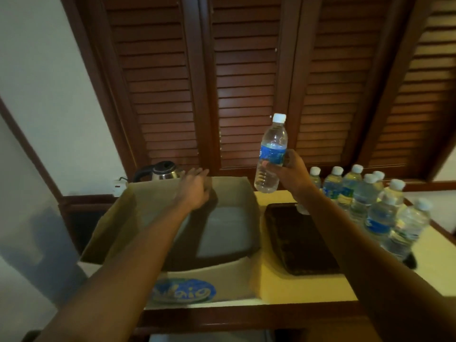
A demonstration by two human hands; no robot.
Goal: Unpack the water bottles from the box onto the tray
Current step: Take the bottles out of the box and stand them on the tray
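Note:
My right hand grips a clear water bottle with a blue label and white cap, upright in the air above the far end of the dark tray. The tray lies to the right of the open cardboard box. The box's inside shows only its bare floor. My left hand rests on the box's far wall, fingers curled over the rim. Several more bottles stand in a cluster right of the tray.
A steel kettle stands behind the box at the left, near a wall socket. Brown louvred doors rise behind the yellow table. The table's wooden front edge runs below the box.

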